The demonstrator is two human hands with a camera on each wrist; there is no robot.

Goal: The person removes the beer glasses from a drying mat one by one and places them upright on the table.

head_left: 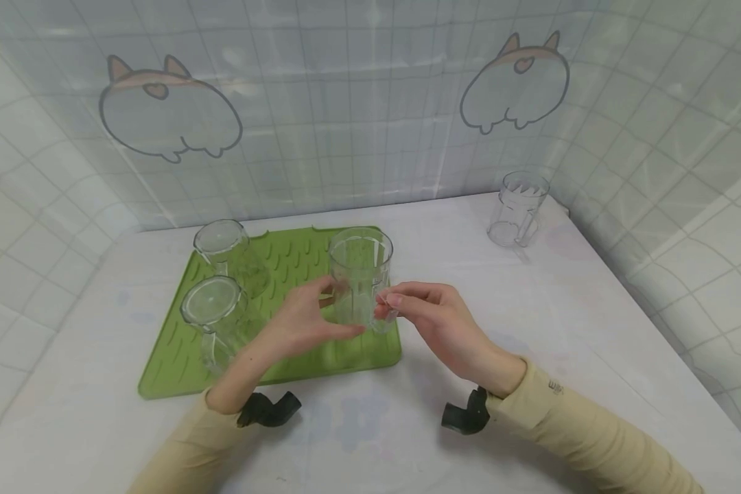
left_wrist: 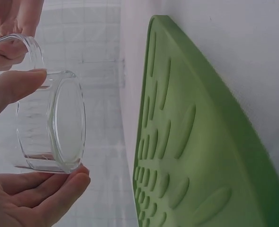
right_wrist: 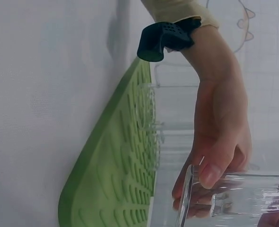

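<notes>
A clear glass mug (head_left: 358, 291) is held upright above the green drying mat (head_left: 296, 370). My left hand (head_left: 299, 321) grips its body low down from the left, thumb on one side and fingers on the other. In the left wrist view, the mug's round base (left_wrist: 69, 125) faces the mat with a gap between. My right hand (head_left: 441, 326) pinches the handle from the right. Two more glass mugs, a front one (head_left: 215, 305) and a back one (head_left: 222, 243), stand upside down on the mat's left side.
Another clear mug (head_left: 519, 209) stands upright on the white tabletop (head_left: 463, 261) at the back right. A tiled-print sheet (head_left: 346, 116) with cartoon animals rises behind the table and along both sides. Black wrist devices (head_left: 466, 415) sit below my sleeves.
</notes>
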